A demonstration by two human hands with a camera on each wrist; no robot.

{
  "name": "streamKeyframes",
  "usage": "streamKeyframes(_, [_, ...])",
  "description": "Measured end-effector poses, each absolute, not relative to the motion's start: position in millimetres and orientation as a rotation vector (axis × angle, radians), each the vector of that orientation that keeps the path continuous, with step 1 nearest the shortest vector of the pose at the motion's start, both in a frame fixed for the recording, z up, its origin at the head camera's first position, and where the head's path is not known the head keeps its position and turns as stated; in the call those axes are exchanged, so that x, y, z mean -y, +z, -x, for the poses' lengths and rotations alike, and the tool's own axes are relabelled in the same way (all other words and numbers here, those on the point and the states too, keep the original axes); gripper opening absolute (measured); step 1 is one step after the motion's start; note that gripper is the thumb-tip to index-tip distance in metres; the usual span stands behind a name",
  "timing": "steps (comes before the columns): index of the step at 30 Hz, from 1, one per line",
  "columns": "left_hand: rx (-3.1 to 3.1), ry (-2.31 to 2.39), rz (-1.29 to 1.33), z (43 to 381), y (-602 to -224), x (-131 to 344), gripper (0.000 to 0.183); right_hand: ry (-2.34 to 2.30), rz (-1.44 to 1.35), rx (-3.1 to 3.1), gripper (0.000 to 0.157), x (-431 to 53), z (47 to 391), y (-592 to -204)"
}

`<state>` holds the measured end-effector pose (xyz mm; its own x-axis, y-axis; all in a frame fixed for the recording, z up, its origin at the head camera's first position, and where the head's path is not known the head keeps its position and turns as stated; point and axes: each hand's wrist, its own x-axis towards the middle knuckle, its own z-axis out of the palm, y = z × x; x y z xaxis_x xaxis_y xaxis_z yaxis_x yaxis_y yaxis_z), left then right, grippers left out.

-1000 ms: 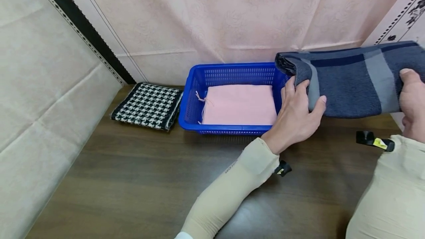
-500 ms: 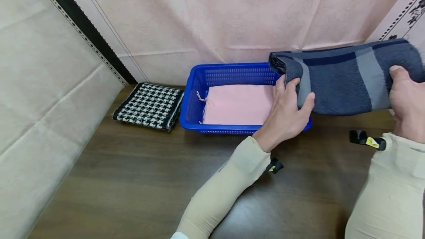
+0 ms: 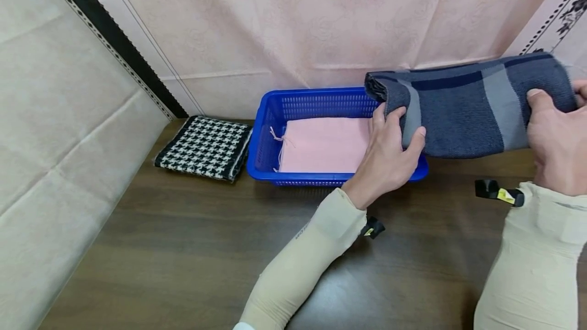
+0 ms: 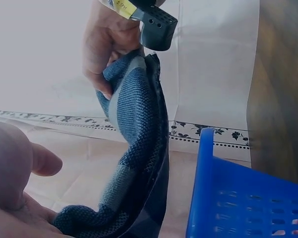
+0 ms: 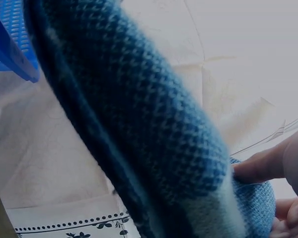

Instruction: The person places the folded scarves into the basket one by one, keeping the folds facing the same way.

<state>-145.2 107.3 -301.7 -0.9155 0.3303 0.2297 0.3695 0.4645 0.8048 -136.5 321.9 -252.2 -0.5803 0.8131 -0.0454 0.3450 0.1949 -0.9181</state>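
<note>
A thick folded scarf, dark blue with grey-blue bands, is held raised by both hands over the right end of a blue plastic basket. The left hand grips its left end, thumb spread on the near side; some fingers are partly hidden by the cloth. Toward the other end, the right hand holds the scarf with its thumb on the face and the other fingers behind. Inside the basket lies a flat pink cloth with a thin tied string at its left. In the left wrist view the scarf sags between the hands.
A folded black-and-white houndstooth cloth lies left of the basket on the brown wooden table. Pale cloth hangs close behind the basket, and another pale sheet borders the left side.
Both hands have moved left with the folded scarf, bringing its left end further over the basket's right end. The basket, pink cloth and houndstooth cloth stay in place.
</note>
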Motion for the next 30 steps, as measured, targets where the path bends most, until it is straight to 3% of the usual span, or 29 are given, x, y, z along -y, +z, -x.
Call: streamKeyframes(30, [2.632,-1.467,0.663,148,-305,-91,0.058,1.373,0.879,1.971,0.015,-321,143,-260])
